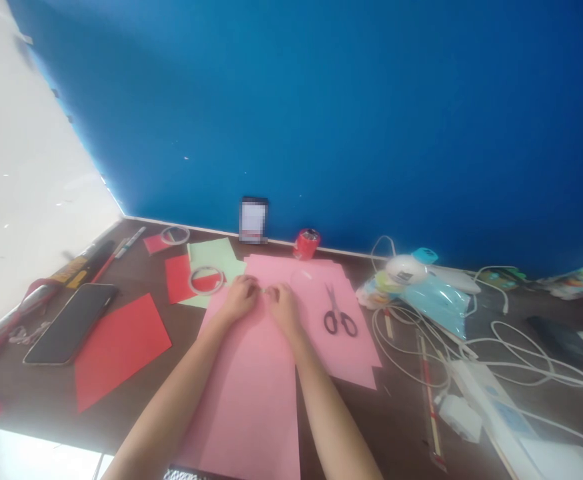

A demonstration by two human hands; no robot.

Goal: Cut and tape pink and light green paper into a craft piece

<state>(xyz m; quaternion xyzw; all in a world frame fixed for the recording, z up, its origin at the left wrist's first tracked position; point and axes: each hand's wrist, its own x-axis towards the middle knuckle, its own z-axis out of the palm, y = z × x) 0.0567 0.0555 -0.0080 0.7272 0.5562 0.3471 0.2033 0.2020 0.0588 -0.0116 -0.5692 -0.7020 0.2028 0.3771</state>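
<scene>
Near the far end of a long pink paper sheet (254, 393), my left hand (242, 299) and my right hand (283, 308) rest close together. The fingers of both are drawn into a pinch. Between the fingertips shows a tiny pale greenish bit, too small and blurred to name. More pink sheets lie beneath and to the right. On them, right of my right hand, lie scissors (338, 315) with dark handles and slightly parted blades. Left of my left hand, a ring-shaped roll of tape (206, 281) lies over red and light green paper (214, 251).
A red can-like container (306, 244) stands by the blue wall. To the left are a phone (71, 323), a red sheet (124, 350) and another ring-shaped roll (175, 235). White cables (411, 340), a power strip (491, 400) and a blue packet (436, 303) crowd the right.
</scene>
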